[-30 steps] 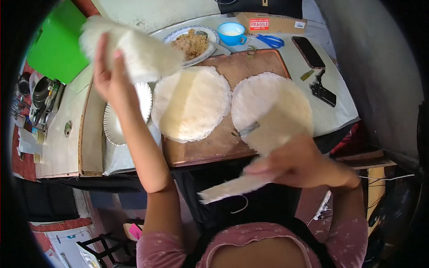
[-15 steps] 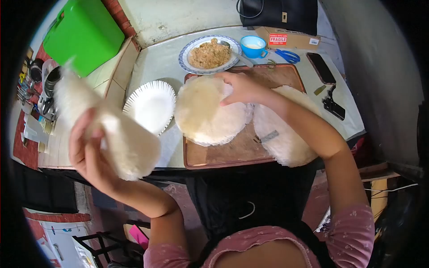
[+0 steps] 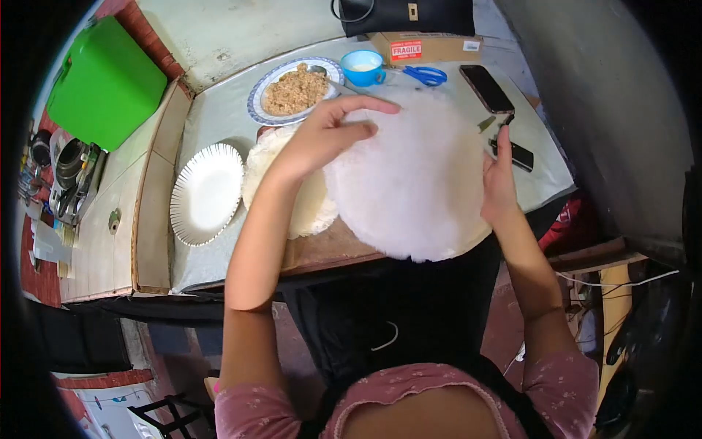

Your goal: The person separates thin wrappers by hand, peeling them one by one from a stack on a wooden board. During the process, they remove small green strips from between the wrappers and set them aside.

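A large round, thin white wrapper sheet [image 3: 417, 190], apparently raised, covers the right side of the wooden board [image 3: 329, 249]. My right hand [image 3: 500, 186] holds the sheet at its right edge, with some fingers hidden behind it. Over the sheet's upper left edge, my left hand [image 3: 325, 139] has its thumb and index finger curved apart; its other fingers are hidden. Beneath my left wrist, another pile of round wrappers [image 3: 311, 208] lies on the board, partly covered. Whatever lies under the large sheet cannot be seen.
A white fluted plate [image 3: 208, 194] is at the left. Behind the board stand a plate of brown filling [image 3: 296, 89] with a spoon, a blue cup [image 3: 363, 68], and scissors [image 3: 425, 75]. A phone [image 3: 486, 89] and small black device [image 3: 514, 155] lie right.
My left hand has swung from the far left to the board's middle, and the sheet it held is now over the right side. My right hand has moved right, to the sheet's edge.
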### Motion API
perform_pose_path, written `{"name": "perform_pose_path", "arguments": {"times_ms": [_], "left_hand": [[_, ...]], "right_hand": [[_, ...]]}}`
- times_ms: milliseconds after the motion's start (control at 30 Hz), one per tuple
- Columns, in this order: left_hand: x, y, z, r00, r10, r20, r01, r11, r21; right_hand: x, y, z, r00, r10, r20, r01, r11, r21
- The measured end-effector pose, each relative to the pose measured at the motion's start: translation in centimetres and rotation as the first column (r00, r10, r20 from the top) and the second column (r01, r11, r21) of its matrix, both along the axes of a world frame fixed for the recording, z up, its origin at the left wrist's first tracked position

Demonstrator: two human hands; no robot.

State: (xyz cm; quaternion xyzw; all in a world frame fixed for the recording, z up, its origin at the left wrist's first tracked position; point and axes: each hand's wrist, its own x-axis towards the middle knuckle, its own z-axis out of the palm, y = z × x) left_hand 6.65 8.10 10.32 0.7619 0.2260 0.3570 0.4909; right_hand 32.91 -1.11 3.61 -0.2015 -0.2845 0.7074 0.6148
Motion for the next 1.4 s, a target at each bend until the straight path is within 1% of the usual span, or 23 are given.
{"name": "perform_pose_path", "arguments": {"times_ms": [33, 67, 100, 133, 167, 233, 267, 300, 367, 400, 467, 500, 600, 633, 667, 733, 767, 867, 967, 1067, 1167, 1267, 1400], "left_hand": [[0.5, 1.2, -2.6, 0.999, 0.011, -0.040, -0.012, 0.999, -0.031], [0.9, 1.5, -4.0, 0.996, 0.020, -0.083, -0.025, 0.998, -0.062], [0.8, 1.7, -5.3, 0.994, 0.029, -0.106, -0.044, 0.988, -0.145], [0.5, 1.7, -5.9, 0.991, 0.040, -0.131, -0.068, 0.972, -0.224], [0.1, 1.8, -6.3, 0.986, 0.049, -0.157, -0.094, 0.950, -0.297], [-1.0, 2.2, -6.4, 0.982, -0.071, -0.177, 0.010, 0.946, -0.324], [-1.3, 2.2, -6.4, 0.975, -0.131, -0.179, 0.064, 0.938, -0.340], [-1.5, 2.3, -6.5, 0.968, -0.157, -0.198, 0.085, 0.940, -0.330], [-1.9, 2.4, -6.5, 0.951, -0.202, -0.236, 0.125, 0.944, -0.306], [-1.9, 2.3, -6.4, 0.951, -0.195, -0.240, 0.112, 0.941, -0.320], [-1.9, 2.2, -6.3, 0.952, -0.179, -0.247, 0.085, 0.933, -0.348], [-2.0, 2.2, -6.4, 0.957, -0.178, -0.230, 0.085, 0.928, -0.362], [-2.2, 2.2, -6.3, 0.968, -0.170, -0.182, 0.087, 0.916, -0.392], [-2.2, 1.9, -5.9, 0.971, -0.167, -0.172, 0.088, 0.915, -0.395], [-2.2, 1.7, -5.8, 0.973, -0.164, -0.163, 0.087, 0.914, -0.397], [-2.2, 1.8, -6.1, 0.976, -0.191, -0.105, 0.138, 0.913, -0.384], [-2.2, 1.8, -6.2, 0.976, -0.204, -0.075, 0.162, 0.913, -0.374], [-2.3, 1.7, -5.7, 0.976, -0.203, -0.078, 0.153, 0.896, -0.417], [-2.4, 1.8, -6.1, 0.982, -0.188, -0.017, 0.161, 0.881, -0.446], [-2.1, 1.9, -6.7, 0.978, -0.207, -0.018, 0.185, 0.906, -0.380], [-2.1, 1.3, -6.0, 0.981, -0.192, -0.010, 0.169, 0.890, -0.424], [-2.0, 1.5, -6.4, 0.976, -0.216, -0.010, 0.194, 0.895, -0.402], [-2.1, 1.3, -6.1, 0.984, -0.176, -0.011, 0.154, 0.893, -0.422]], "right_hand": [[1.2, -0.4, -1.0, 0.995, -0.082, 0.048, 0.083, 0.996, -0.018], [2.2, -1.0, -1.5, 0.964, -0.145, 0.225, 0.132, 0.989, 0.072], [2.9, -1.5, -1.9, 0.897, -0.213, 0.387, 0.159, 0.973, 0.166], [2.9, -1.9, -1.9, 0.800, -0.283, 0.528, 0.163, 0.951, 0.263], [2.7, -2.2, -1.6, 0.785, -0.322, 0.530, 0.254, 0.947, 0.199], [2.3, -2.3, -1.6, 0.693, -0.379, 0.613, 0.284, 0.925, 0.251], [2.3, -2.2, -1.7, 0.638, -0.405, 0.655, 0.295, 0.914, 0.279], [2.5, -1.9, -2.2, 0.603, -0.425, 0.674, 0.297, 0.905, 0.305], [2.3, -1.4, -2.2, 0.516, -0.483, 0.708, 0.272, 0.876, 0.399], [2.2, -1.2, -2.2, 0.471, -0.512, 0.718, 0.254, 0.858, 0.445], [1.5, -1.2, -1.5, 0.149, -0.604, 0.783, 0.243, 0.790, 0.563], [1.1, -1.3, -1.2, -0.020, -0.629, 0.777, 0.219, 0.755, 0.618], [-1.3, -1.2, -0.2, -0.328, -0.744, 0.582, 0.003, 0.615, 0.788], [-2.3, -1.1, 0.3, -0.166, -0.764, 0.623, 0.001, 0.632, 0.775], [-3.1, -0.8, 0.7, -0.118, -0.748, 0.653, -0.061, 0.662, 0.747], [-4.8, -0.2, 1.3, -0.025, -0.703, 0.711, -0.190, 0.702, 0.687], [-5.8, 0.1, 1.7, 0.012, -0.688, 0.726, -0.207, 0.708, 0.675], [-6.6, 1.6, 1.8, 0.025, -0.686, 0.727, -0.409, 0.657, 0.633], [-7.4, 2.2, 1.8, 0.031, -0.701, 0.712, -0.394, 0.646, 0.653], [-7.4, 2.1, 1.5, 0.011, -0.653, 0.757, -0.350, 0.707, 0.615], [-7.2, 1.9, 0.6, -0.015, -0.673, 0.740, -0.332, 0.701, 0.631], [-6.8, 1.8, 0.2, -0.014, -0.676, 0.737, -0.341, 0.696, 0.632], [-6.6, 1.8, 0.2, -0.021, -0.684, 0.729, -0.358, 0.686, 0.634]]}}
